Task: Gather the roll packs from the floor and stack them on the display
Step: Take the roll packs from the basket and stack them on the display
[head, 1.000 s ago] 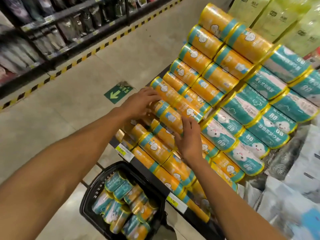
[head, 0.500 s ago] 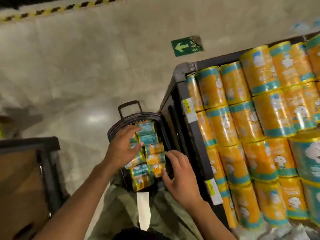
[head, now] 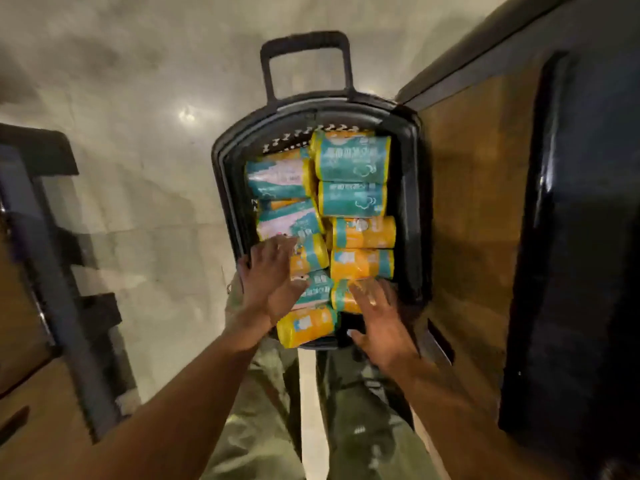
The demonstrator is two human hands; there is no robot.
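Note:
A black shopping basket (head: 408, 202) with a pull handle stands on the floor below me, filled with several roll packs. Teal packs (head: 351, 161) lie at its far end, orange packs (head: 363, 232) nearer me, and one orange pack (head: 306, 327) rests at the near rim. My left hand (head: 272, 282) hovers over the near-left packs, fingers spread, touching their tops. My right hand (head: 379, 323) is over the near-right orange pack, fingers apart and blurred. Neither hand holds a pack. The display's stacked rolls are out of view.
The display's dark side panel (head: 485, 220) with a wooden face stands right against the basket. A dark shelf frame (head: 52, 271) and cardboard sit at the left. Pale tiled floor (head: 145, 116) lies beyond the basket. My trouser legs (head: 270, 410) are below.
My hands left the stacked rolls on the display and dropped to the basket. My view swung down from the display to straight over the basket, which now looks much closer.

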